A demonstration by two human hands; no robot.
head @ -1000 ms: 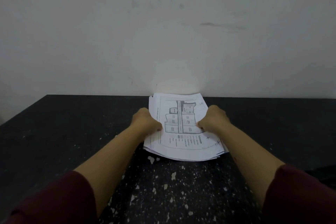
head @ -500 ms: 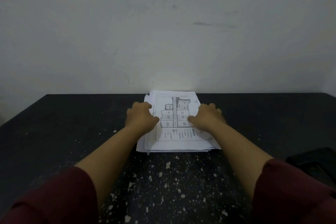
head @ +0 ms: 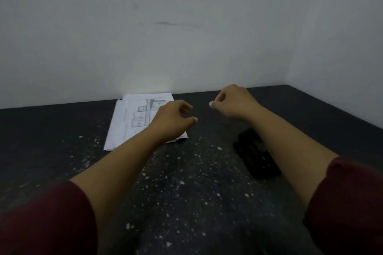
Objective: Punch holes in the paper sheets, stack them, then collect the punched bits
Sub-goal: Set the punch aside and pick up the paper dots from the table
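Apparently stacked, the white printed paper sheets (head: 132,122) lie by the wall on the dark speckled counter (head: 51,151). Left hand (head: 172,122) and right hand (head: 234,101) hover loosely curled, holding nothing. Scattered white punched bits (head: 182,182) remain uncollected.

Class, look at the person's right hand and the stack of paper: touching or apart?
Apart. The head view shows the right hand raised over bare dark table, well to the right of the stack of paper.

A white stack of printed paper sheets (head: 128,122) is laid flat by the wall; white punched bits (head: 182,182) are scattered nearby; a black hole punch (head: 255,151) is set right.
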